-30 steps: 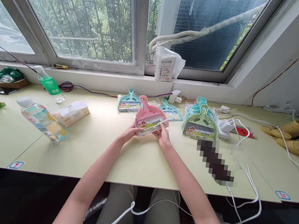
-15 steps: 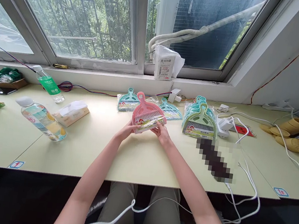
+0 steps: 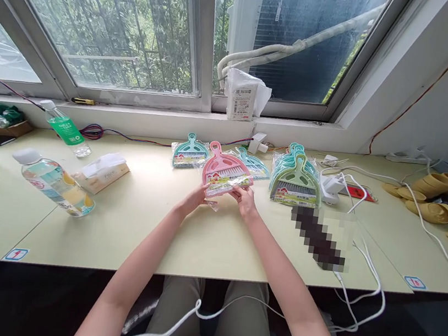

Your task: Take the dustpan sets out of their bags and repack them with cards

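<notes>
A pink dustpan and brush set [image 3: 226, 171] in clear plastic wrap is held up over the table, its handle pointing away from me. My left hand [image 3: 194, 198] grips its lower left edge, and a loose bit of wrap hangs beside the fingers. On the lower right edge, my right hand [image 3: 243, 198] is closed on the same set. Behind it lie a teal set [image 3: 190, 152] to the left and another teal set [image 3: 253, 164], partly covered by the pink one. To the right is a pile of wrapped sets with a green set [image 3: 297, 184] on top.
Two bottles [image 3: 57, 186] [image 3: 66, 129] and a tissue pack [image 3: 102, 172] are at the left. A charger [image 3: 330, 187] with white cables and a blurred dark object [image 3: 318, 239] are at the right. One cable crosses my lap.
The pink set has shifted slightly right relative to the teal sets and turned a little, with both hands still on it. The whole view has moved slightly.
</notes>
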A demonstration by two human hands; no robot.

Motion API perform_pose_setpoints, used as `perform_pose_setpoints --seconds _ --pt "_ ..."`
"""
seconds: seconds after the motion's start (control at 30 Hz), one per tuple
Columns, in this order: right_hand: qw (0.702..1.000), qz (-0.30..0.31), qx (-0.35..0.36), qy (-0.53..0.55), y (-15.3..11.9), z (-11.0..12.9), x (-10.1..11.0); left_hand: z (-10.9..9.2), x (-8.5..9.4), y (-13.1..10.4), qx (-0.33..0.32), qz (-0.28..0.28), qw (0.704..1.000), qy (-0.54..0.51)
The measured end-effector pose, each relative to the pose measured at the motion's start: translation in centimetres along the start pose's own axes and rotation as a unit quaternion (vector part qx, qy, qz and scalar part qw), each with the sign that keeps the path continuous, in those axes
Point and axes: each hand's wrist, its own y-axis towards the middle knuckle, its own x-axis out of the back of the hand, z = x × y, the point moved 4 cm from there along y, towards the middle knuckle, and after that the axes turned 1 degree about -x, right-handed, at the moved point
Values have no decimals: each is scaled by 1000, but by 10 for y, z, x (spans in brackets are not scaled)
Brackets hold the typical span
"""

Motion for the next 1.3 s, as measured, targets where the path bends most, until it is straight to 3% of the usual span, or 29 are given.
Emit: perform_pose_setpoints --seconds 0.1,0.3,0.5,0.67,0.8,0.9,0.97,1.07,1.13,1.2,1.3 --pt "999 13 -27 -19 -1 1 -2 -4 8 -1 -36 -57 998 2" --pt "997 24 -61 -50 0 5 -1 -7 4 -5 -38 -70 996 33" --pt "999 -2 -34 -15 1 0 2 -4 -4 -3 -23 -49 997 47" --pt "1000 7 -26 -6 1 -3 2 0 -6 -4 -48 -40 998 28" --pt "996 29 -81 -31 2 3 4 2 2 2 -43 -76 996 16" --pt "989 62 -108 -78 3 10 6 2 21 9 -55 -152 987 -12" --pt "988 56 -72 -127 4 17 9 2 40 10 -59 -222 973 -38" --pt "965 -2 93 -245 4 34 12 1 65 7 -49 -291 953 -74" --pt "913 1 216 -345 0 42 6 1 74 5 -39 -301 948 -96" --pt "858 40 292 -421 -6 44 -2 3 76 3 -28 -289 950 -115" --pt "828 58 330 -450 -11 42 -8 6 72 3 -5 -264 957 -117"
